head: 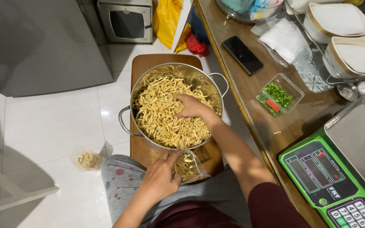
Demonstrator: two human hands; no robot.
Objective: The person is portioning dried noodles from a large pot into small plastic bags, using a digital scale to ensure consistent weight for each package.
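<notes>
Currently right hand (192, 106) buried in noodles (161, 114) inside steel pot (216, 80), fingers curled around clump of strands. Pot sits on wooden stool (148, 61). Left hand (161, 175) holds clear bag (189, 166) just below pot rim, fingers pinching bag mouth; bag partly filled with noodles. Second small bag (88, 159) lies on floor. Table (250, 90) at right carries phone (242, 55), herb box (280, 94), green scale (339, 169).
</notes>
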